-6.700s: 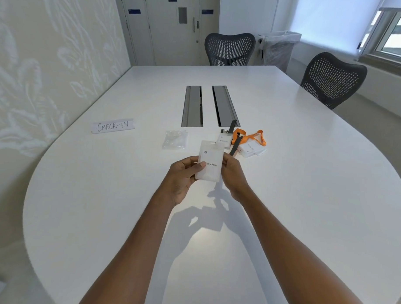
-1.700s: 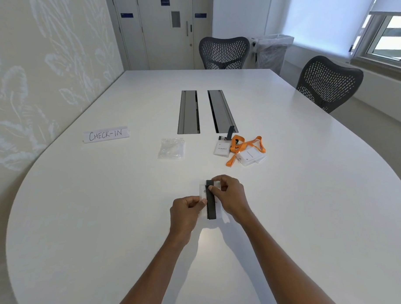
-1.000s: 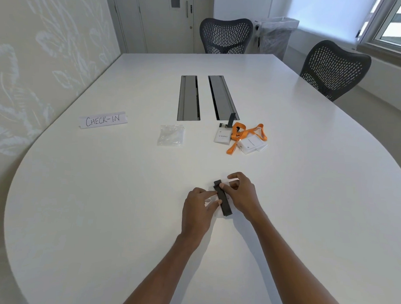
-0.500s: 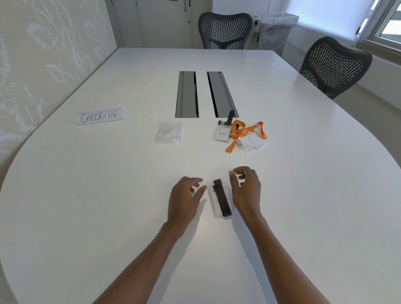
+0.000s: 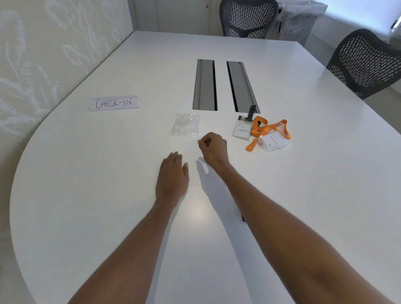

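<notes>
Head view looks down a white worktop (image 5: 80,193) along both bare arms. From where I stand, the left hand (image 5: 172,176) lies flat, fingers straight and together, palm on the surface, likely steadying the person's lean. The right hand (image 5: 214,147) is curled into a loose fist, thumb against forefinger, with nothing showing between them. It sits just short of the clear plastic bag (image 5: 185,128), which lies flat and untouched, so I judge the bag is what it is going for. Left of the bag is a CHECK-IN sign (image 5: 115,103). To the right, apart from it, a badge (image 5: 241,130), an orange lanyard (image 5: 270,129) and white card holders (image 5: 275,143) lie in a heap. 2 grey cable troughs (image 5: 205,83) run beyond, with 2 mesh chairs (image 5: 247,17) further back. Nothing lies between fist and bag.
</notes>
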`<state>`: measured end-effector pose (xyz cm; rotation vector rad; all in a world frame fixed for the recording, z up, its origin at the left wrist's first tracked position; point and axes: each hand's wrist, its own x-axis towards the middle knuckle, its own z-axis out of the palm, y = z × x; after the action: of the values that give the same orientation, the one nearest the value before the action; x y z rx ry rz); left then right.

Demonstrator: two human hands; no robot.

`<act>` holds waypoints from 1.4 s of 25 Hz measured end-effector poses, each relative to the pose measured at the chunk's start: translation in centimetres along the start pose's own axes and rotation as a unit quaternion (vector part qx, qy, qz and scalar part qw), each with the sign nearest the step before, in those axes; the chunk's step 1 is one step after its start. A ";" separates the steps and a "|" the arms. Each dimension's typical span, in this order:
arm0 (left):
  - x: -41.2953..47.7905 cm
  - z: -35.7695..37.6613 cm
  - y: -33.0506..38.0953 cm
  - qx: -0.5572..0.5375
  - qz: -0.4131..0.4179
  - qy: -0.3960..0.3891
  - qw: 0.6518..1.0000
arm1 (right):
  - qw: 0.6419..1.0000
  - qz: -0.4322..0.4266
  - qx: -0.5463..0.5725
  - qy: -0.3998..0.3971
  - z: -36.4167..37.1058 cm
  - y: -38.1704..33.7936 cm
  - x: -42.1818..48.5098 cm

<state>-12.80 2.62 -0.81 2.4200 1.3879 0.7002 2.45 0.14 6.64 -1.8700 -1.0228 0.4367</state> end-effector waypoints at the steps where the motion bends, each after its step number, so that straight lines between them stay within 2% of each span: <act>1: 0.0 0.0 0.0 0.010 0.007 0.004 1.000 | 1.000 0.022 0.004 0.003 0.9 0.3 1.7; 9: 0.3 0.4 0.3 0.063 0.008 0.022 0.998 | 0.992 0.091 -0.083 -0.011 4.8 1.8 12.1; 19: 0.2 0.2 0.7 0.073 -0.004 0.023 0.997 | 0.972 0.134 -0.193 -0.019 7.0 0.6 13.7; 24: 0.0 0.2 1.0 0.075 -0.008 0.019 0.997 | 0.978 0.156 -0.140 -0.023 6.8 0.8 13.4; 31: -0.1 0.0 1.0 0.077 -0.010 0.015 0.997 | 0.990 0.138 0.023 -0.010 5.7 1.4 12.2; 35: -0.2 -0.1 1.0 0.077 -0.009 0.012 0.997 | 0.982 0.145 0.115 0.025 5.4 2.2 11.4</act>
<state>-12.17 1.93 -0.34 2.5185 1.5236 0.6434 6.69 11.79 3.33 -1.8135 -0.6358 0.6462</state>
